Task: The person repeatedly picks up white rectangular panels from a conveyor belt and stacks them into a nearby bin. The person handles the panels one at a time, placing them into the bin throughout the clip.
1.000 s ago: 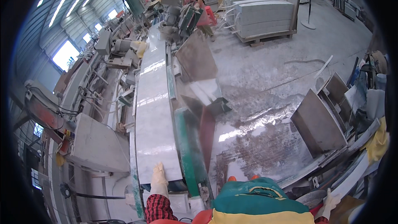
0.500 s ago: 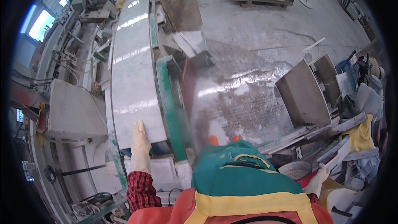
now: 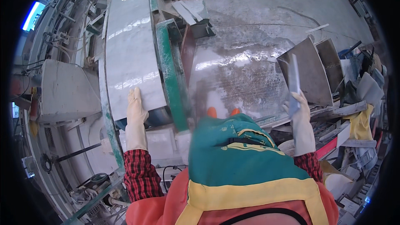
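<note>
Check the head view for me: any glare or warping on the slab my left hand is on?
Head view: bright streaks of glare cross the polished slab just beyond the left hand; fisheye bends its straight edges into curves; the wet floor also shines; the right hand and its thin strip look sharp.

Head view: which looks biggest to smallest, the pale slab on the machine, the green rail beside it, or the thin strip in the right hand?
1. Slab
2. Green rail
3. Strip, though nearness to the camera makes true sizes unsure.

Bright daylight, wet glare, fisheye-bent edges
</note>
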